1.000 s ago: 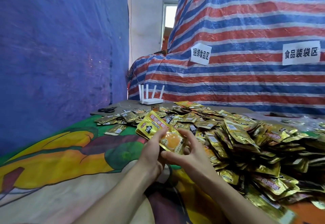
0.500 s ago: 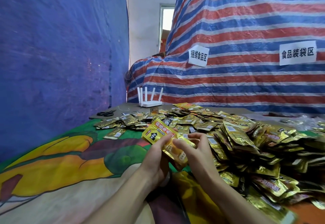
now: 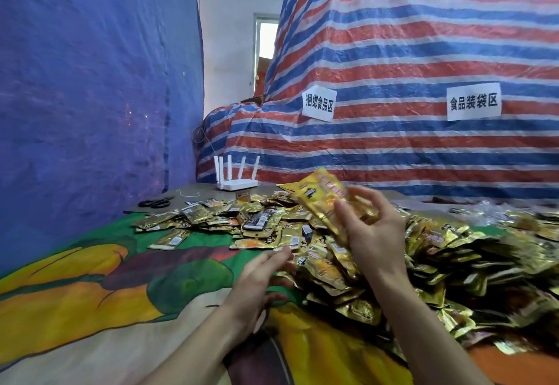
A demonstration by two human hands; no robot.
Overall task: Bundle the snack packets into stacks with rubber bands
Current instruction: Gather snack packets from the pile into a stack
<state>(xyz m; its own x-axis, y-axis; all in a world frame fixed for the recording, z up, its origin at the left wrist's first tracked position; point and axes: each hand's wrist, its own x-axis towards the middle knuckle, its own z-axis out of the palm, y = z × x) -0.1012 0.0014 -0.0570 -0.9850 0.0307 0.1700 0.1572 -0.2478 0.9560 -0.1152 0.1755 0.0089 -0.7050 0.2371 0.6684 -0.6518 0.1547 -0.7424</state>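
Observation:
My right hand [image 3: 375,233] grips a stack of golden snack packets [image 3: 325,195] and holds it raised above the big heap of loose packets [image 3: 423,251] that covers the right half of the table. My left hand [image 3: 260,278] hovers low over the cloth with its fingers spread and relaxed, holding nothing, its fingertips near the heap's front left edge. No rubber band is visible on the stack or on either hand.
A colourful printed cloth [image 3: 90,278] covers the table. Black scissors [image 3: 155,202] and a white router [image 3: 237,183] lie at the far left end. A blue tarp wall [image 3: 90,97] stands on the left, a striped tarp [image 3: 408,67] with two paper labels behind.
My left hand has let go of the stack and dropped down toward the cloth. My right hand has lifted the stack up and to the right, over the heap.

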